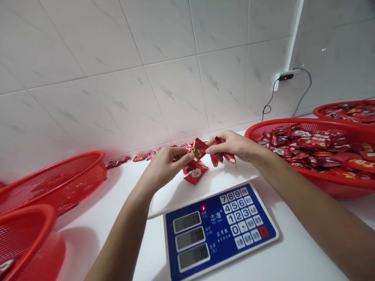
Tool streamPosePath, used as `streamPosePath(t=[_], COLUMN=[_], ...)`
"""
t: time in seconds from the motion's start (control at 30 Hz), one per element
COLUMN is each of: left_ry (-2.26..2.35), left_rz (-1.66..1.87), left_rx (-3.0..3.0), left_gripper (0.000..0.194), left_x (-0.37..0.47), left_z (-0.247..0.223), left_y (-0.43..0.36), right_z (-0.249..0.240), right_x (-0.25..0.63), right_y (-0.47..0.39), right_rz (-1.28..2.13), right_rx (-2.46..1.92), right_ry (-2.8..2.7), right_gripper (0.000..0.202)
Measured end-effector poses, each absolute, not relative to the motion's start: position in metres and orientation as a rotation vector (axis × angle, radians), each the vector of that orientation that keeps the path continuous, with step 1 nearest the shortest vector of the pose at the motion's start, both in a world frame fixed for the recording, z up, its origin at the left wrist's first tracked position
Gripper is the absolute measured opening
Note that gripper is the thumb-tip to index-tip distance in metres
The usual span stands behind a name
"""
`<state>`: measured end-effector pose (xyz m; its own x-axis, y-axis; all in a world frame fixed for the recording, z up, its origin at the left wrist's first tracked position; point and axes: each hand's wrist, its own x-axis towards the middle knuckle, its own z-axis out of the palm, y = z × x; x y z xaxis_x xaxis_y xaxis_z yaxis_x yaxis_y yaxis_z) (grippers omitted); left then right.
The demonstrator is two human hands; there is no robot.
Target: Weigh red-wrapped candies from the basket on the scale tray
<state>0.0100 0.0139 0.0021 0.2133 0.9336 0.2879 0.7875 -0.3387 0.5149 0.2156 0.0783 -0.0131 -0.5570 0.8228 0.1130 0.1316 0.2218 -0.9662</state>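
Note:
Over the white pan (172, 191) of a weighing scale, my left hand (168, 166) pinches a small red and gold wrapped candy (198, 150). My right hand (231, 145) touches the right edge of this candy with its fingertips. More red wrapped candies (217, 159) are gripped in the right hand and hang below its fingers. Just beneath my hands, another red wrapped candy (195, 175) lies on the pan, partly covering others. The scale's blue keypad panel (216, 234) faces me, with its displays lit too faintly to read surely.
On the right stands a red basket (304, 121) heaped with red packets, another basket (336, 107) behind it. Two red baskets (101, 162) (47, 212) are on the left. Loose wrapped candies (140, 157) line the tiled wall. A power socket (285, 77) with cables is above.

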Motion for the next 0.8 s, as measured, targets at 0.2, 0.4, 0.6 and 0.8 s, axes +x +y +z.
streamPosePath(t=[0.2,0.4,0.6,0.8], left_ry=[1.815,1.789,1.499,1.488], left_rz=[0.934,1.353,1.403,1.342], left_rx=[2.254,2.573,3.067,2.812], left_gripper=[0.027,0.009,0.009,0.007], left_x=[0.0130,0.0127,0.0151,0.0160], left_z=[0.0018,-0.0029,-0.0066,-0.0028], left_y=[0.0136,0.0140,0.0153,0.0122], right_z=[-0.0136,-0.0103,-0.0092,-0.0086], right_x=[0.2179,0.2220,0.2203,0.2177], right_y=[0.0810,0.0815,0.0796,0.0769], right_rz=[1.359,1.435,1.521,1.402], right_rx=[-0.900,-0.852,-0.719,-0.891], right_ry=[-1.852,-1.875,-1.844,-1.760], right_gripper=[0.017,0.026,0.037,0.021])
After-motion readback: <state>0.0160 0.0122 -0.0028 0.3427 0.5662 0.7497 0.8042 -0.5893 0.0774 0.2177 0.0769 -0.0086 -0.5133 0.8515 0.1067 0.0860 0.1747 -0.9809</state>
